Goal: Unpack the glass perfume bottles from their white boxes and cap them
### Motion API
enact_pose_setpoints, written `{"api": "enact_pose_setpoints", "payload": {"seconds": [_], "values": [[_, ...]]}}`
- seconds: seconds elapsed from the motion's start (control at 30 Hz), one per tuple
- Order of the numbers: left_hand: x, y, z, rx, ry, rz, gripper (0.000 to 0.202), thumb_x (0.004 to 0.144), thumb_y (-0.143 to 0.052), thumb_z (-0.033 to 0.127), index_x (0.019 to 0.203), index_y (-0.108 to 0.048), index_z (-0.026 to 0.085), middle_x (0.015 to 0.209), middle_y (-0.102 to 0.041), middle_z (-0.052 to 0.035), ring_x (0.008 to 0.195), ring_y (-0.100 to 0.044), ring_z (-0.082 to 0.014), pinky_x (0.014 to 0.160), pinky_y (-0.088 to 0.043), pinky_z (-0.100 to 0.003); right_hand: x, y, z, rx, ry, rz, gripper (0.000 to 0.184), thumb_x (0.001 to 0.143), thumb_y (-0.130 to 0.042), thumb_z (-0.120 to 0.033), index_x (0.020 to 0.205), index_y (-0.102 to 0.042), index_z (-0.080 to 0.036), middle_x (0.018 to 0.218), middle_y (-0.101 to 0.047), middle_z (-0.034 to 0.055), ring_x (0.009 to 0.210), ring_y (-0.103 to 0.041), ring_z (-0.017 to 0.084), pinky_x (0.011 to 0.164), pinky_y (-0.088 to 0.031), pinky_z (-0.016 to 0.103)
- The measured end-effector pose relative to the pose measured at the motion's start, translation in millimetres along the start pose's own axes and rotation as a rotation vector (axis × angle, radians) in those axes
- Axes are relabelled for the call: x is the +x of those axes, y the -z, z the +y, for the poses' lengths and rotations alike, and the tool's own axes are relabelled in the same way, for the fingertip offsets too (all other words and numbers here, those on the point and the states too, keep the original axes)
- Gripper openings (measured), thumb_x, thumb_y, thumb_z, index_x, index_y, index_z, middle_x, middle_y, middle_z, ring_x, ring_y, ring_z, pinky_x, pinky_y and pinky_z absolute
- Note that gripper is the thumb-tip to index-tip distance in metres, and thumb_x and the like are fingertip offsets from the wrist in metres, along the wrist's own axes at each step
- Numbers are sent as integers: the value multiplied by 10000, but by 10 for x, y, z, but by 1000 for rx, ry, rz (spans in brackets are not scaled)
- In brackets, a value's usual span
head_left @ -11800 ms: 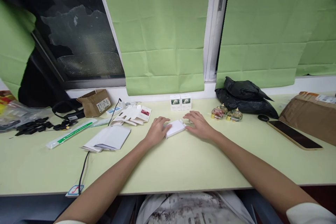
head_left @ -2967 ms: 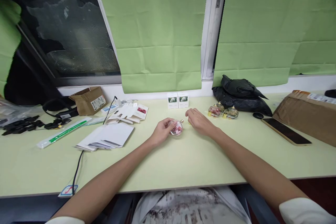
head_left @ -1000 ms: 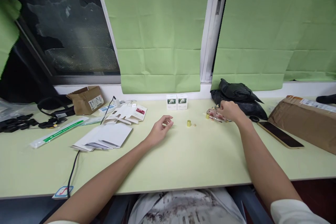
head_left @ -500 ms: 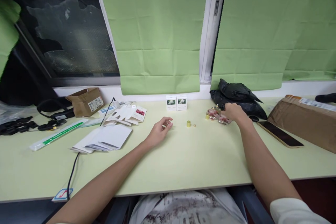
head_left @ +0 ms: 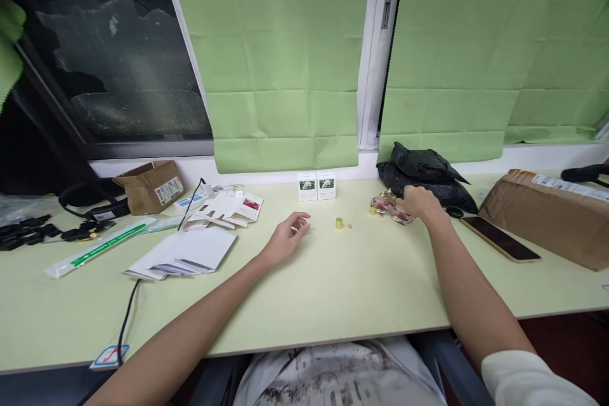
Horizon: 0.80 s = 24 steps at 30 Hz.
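Note:
My left hand (head_left: 287, 238) rests on the table, fingers loosely curled and apart, with nothing in it. To its right stand a small gold cap (head_left: 339, 223) and a tiny gold piece (head_left: 349, 226). My right hand (head_left: 421, 203) reaches over a cluster of small clear-and-pink bottles (head_left: 381, 204). Its fingers are bent together at the cluster's right edge, beside a pink bottle (head_left: 402, 216); what they hold is hidden. Another gold cap (head_left: 372, 210) sits at the cluster's left side. Two white boxes (head_left: 316, 186) with flower pictures stand side by side at the back.
Flattened white cartons (head_left: 190, 250) lie left of my left hand, near an open brown box (head_left: 152, 187) and a green-striped plastic sleeve (head_left: 107, 244). On the right are a black plastic bag (head_left: 423, 171), a phone (head_left: 499, 238) and a large brown parcel (head_left: 547, 216). A black cable (head_left: 130, 311) crosses the left side.
The whole view has shifted slightly. Both hands keep nearly the same places on the table, and the bottles, caps and boxes show no clear movement.

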<state>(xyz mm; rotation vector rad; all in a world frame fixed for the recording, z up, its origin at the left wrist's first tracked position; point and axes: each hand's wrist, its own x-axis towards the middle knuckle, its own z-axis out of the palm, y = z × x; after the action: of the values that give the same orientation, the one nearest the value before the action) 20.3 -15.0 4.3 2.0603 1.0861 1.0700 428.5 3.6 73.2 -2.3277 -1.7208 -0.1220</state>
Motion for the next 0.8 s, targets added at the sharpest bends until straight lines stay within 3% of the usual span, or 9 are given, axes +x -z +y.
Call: {"api": "enact_pose_setpoints", "payload": {"seconds": [0.1,0.17,0.27,0.37,0.43,0.57,0.8], "values": [[2,-5,-16,5,-6,0,349,1013,-550,493,1264,-624,263,1038,-652,-35,972,-631,-187,813,-502,-296,-62,45,-133,13,-12,179,339,998,-510,-359,1165,-667,-110,1159,-713,241,1043,-700,340,840,-491,373],[1,-4,-23,6,-8,-3,351,1015,-546,495,1268,-622,264,1036,-652,-33,967,-631,-186,814,-502,-297,-118,17,-302,83,178,247,261,1012,-465,-292,1120,-654,-149,1112,-725,184,975,-691,283,805,-465,332],[-1,3,-28,11,-12,-4,352,1017,-542,496,1268,-622,264,1042,-655,-34,975,-631,-187,820,-501,-299,-219,-145,-611,198,570,103,131,958,-521,-202,1007,-641,-189,1045,-726,100,889,-654,208,777,-422,281],[0,10,-32,16,-13,-1,356,1017,-541,497,1272,-621,261,1044,-655,-36,979,-633,-188,829,-502,-302,-299,-371,-854,245,770,-91,73,911,-590,-189,964,-639,-194,1016,-715,66,858,-627,185,746,-397,260],[2,10,-35,14,-9,-4,357,1016,-544,498,1272,-620,261,1033,-648,-33,967,-633,-185,823,-503,-301,-318,-502,-931,247,812,-178,74,878,-624,-179,949,-639,-192,991,-706,62,843,-615,183,722,-383,255],[2,0,-38,14,-14,-13,345,1018,-545,495,1268,-620,268,1024,-645,-28,975,-635,-183,829,-503,-302,-285,-661,-917,235,861,-199,81,871,-622,-151,943,-629,-188,1005,-674,69,851,-595,179,709,-368,249],[-3,-3,-41,27,-20,-8,341,1018,-542,487,1269,-621,270,1015,-653,-25,971,-640,-186,827,-509,-304,-262,-650,-859,266,834,-138,75,974,-539,-176,922,-588,-196,919,-652,52,779,-556,171,677,-344,260]]}}
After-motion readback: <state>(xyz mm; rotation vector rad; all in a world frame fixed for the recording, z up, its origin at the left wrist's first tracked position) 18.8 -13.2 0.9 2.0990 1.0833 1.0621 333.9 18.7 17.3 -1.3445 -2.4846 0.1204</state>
